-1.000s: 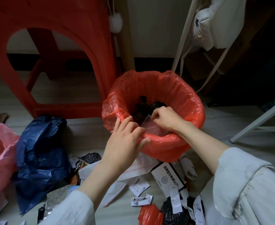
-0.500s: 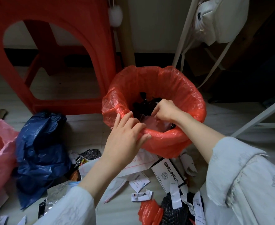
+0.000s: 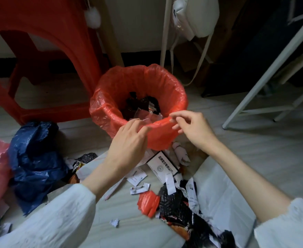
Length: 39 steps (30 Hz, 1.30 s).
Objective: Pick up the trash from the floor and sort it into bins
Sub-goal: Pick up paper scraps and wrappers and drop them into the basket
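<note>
Head view: fingers of left hand (image 3: 129,140) and right hand (image 3: 191,127) hang loosely spread, holding nothing, at the near rim of the red-lined bin (image 3: 165,138). Trash (image 3: 174,204) lies on the floor below them. A careless brush could tip the bin or drag its liner loose.

A red plastic stool (image 3: 45,33) is standing on a pale floor (image 3: 254,149) in dim light; a white bag (image 3: 195,17) is hanging against the wall.
</note>
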Each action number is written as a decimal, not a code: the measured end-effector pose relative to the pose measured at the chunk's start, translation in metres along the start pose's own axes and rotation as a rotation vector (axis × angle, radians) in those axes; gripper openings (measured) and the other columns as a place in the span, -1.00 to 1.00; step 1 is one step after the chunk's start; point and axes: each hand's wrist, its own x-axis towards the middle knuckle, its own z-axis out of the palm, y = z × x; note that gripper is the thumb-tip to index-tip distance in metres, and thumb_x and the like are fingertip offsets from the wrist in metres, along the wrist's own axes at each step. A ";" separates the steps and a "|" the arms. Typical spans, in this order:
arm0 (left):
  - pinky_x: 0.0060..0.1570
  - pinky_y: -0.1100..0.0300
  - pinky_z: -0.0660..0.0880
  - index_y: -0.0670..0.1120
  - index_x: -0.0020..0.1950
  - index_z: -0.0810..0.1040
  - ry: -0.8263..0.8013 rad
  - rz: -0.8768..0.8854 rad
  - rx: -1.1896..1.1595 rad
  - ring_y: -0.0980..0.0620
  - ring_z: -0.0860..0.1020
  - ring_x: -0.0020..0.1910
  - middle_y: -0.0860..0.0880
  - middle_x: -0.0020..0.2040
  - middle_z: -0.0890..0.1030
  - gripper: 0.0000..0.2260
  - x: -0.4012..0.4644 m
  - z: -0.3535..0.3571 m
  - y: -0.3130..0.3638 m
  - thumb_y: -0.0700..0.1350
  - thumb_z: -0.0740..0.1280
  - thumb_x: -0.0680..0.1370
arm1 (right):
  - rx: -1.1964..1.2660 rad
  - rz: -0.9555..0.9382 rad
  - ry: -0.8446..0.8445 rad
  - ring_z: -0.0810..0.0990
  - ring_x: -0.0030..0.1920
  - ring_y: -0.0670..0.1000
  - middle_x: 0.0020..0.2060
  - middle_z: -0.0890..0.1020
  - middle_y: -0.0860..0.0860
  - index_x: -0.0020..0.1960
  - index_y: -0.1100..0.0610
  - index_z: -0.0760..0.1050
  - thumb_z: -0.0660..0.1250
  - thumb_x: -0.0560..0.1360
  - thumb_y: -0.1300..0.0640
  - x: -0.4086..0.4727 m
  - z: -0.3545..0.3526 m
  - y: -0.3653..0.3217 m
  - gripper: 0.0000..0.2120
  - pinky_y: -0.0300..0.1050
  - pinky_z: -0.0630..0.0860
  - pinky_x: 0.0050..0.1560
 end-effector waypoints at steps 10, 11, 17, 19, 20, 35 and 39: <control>0.14 0.05 0.46 -0.04 0.32 0.43 -0.530 0.132 -0.032 -0.05 0.42 0.22 -0.05 0.27 0.47 -0.67 -0.047 0.084 0.037 -0.20 0.17 0.56 | -0.355 0.454 -0.108 0.54 0.16 0.02 0.17 0.60 0.02 0.24 0.12 0.52 0.21 0.57 0.16 -0.103 -0.028 0.173 -0.73 -0.13 0.44 0.17; 0.18 0.04 0.43 -0.04 0.35 0.40 -0.605 0.172 0.011 -0.05 0.40 0.25 -0.05 0.31 0.43 -0.64 -0.047 0.092 0.038 -0.21 0.16 0.56 | -0.417 0.507 -0.117 0.50 0.22 0.06 0.22 0.56 0.06 0.28 0.13 0.47 0.21 0.57 0.15 -0.106 -0.030 0.190 -0.70 -0.08 0.43 0.22; 0.39 0.00 0.25 0.01 0.51 0.10 -0.832 0.289 0.165 -0.08 0.09 0.48 -0.08 0.53 0.05 -0.51 -0.048 0.148 0.070 -0.18 0.13 0.60 | -0.723 0.560 -0.340 -0.03 0.51 0.17 0.52 -0.01 0.13 0.53 0.05 -0.06 0.34 0.47 -0.11 -0.110 -0.013 0.247 -0.18 0.09 0.08 0.48; 0.43 -0.01 0.14 0.05 0.51 0.01 -0.857 0.318 0.159 -0.10 -0.04 0.51 -0.07 0.55 -0.10 -0.46 -0.053 0.169 0.083 -0.16 0.16 0.59 | -0.762 0.572 -0.389 -0.19 0.52 0.18 0.52 -0.21 0.10 0.53 -0.01 -0.19 0.37 0.40 -0.20 -0.113 -0.003 0.254 -0.04 0.23 0.02 0.45; 0.45 -0.02 0.08 0.08 0.51 -0.03 -0.863 0.353 0.170 -0.11 -0.09 0.51 -0.06 0.54 -0.16 -0.42 -0.056 0.178 0.088 -0.17 0.17 0.58 | -0.764 0.574 -0.388 -0.23 0.51 0.19 0.51 -0.25 0.10 0.53 -0.02 -0.22 0.38 0.39 -0.22 -0.115 0.000 0.257 -0.01 0.27 0.01 0.44; 0.07 0.01 0.48 -0.01 0.38 0.33 -0.792 0.365 0.099 -0.13 0.35 0.27 -0.12 0.23 0.39 -0.60 -0.044 0.194 0.085 -0.29 0.13 0.57 | -0.738 0.497 -0.244 -0.11 0.53 0.08 0.54 -0.09 -0.11 0.53 -0.05 -0.06 0.34 0.45 -0.15 -0.128 0.005 0.270 -0.18 0.30 0.08 0.42; -0.21 0.03 0.52 -0.18 0.13 0.56 -0.604 0.397 0.012 -0.18 0.55 0.00 -0.17 -0.07 0.58 -0.74 -0.041 0.184 0.072 -0.36 0.27 0.48 | -0.731 0.467 -0.201 -0.05 0.53 0.06 0.53 0.00 -0.12 0.51 -0.07 0.05 0.34 0.47 -0.09 -0.127 0.006 0.271 -0.28 0.21 0.09 0.41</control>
